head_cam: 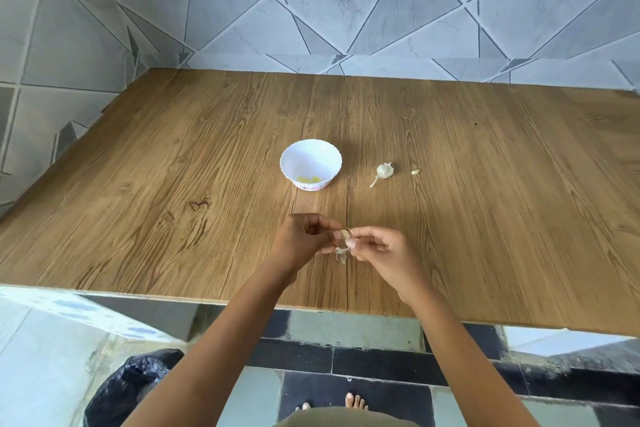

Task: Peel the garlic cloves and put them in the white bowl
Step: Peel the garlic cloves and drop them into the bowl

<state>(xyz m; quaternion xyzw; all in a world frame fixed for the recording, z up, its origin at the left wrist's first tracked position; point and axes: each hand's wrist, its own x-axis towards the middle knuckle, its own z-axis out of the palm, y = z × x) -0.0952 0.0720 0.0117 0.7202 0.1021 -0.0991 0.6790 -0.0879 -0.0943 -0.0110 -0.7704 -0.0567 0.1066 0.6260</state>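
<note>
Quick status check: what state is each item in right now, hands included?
White scalloped bowl: upright, yellowish peeled pieces inside.
Whitish garlic bulb: lying on wooden table, stalk attached.
Small loose clove: lying beside bulb, apart.
Held garlic clove: partly peeled, skin dangling.
Left hand: pinching held clove.
Right hand: pinching held clove.

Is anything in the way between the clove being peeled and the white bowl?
Nothing visible. Bare table lies between the clove, held in the left hand and right hand, and the white bowl. The garlic bulb and loose clove sit right of the bowl.
</note>
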